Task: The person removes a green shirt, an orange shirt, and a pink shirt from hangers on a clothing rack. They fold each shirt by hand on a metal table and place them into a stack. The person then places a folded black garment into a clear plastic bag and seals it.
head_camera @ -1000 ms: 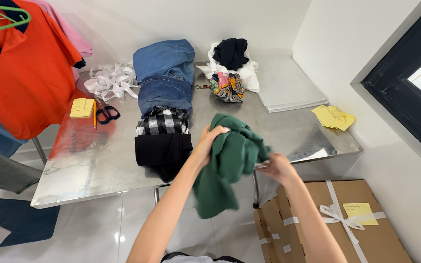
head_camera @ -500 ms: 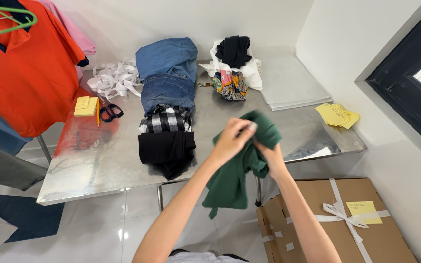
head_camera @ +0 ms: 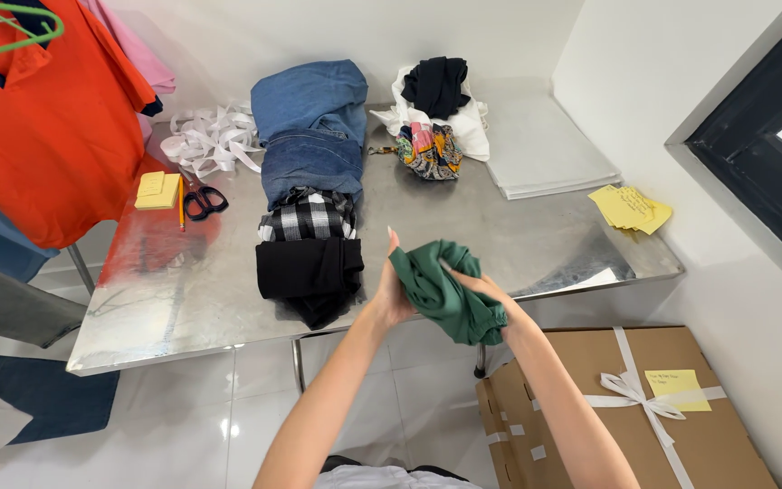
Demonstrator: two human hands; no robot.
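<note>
- I stand at a steel table (head_camera: 192,299) pushed against white walls, with pale tiled floor below it and a dark window frame (head_camera: 762,163) on my right.
- My left hand (head_camera: 393,288) presses flat against the near side of a bunched green garment (head_camera: 441,288), fingers fairly straight and pointing up towards the table, thumb side tucked into the cloth.
- My right hand (head_camera: 481,294) is wrapped round the same bundle from the right; my fingers curl into the folds and grip it.
- The green garment sits between both palms, held in the air just over the table's front edge, not resting on the steel.
- Just left of it lies a row of folded clothes: a black piece (head_camera: 308,272) nearest me, a black-and-white checked one (head_camera: 308,215) behind it, then blue denim (head_camera: 311,127).
- Further back is a small heap of white, black and patterned cloth (head_camera: 434,113).
- Scissors (head_camera: 203,201), a yellow pad (head_camera: 157,190) and white ribbon (head_camera: 210,136) lie at the left; yellow notes (head_camera: 628,208) at the right.
- A cardboard box tied with white ribbon (head_camera: 626,407) stands on the floor, cut off by the picture's lower edge.
- An orange shirt (head_camera: 47,118) hangs at the left, partly out of view.
- My right fingertips are buried in the fabric, so I cannot tell how tightly they close.
</note>
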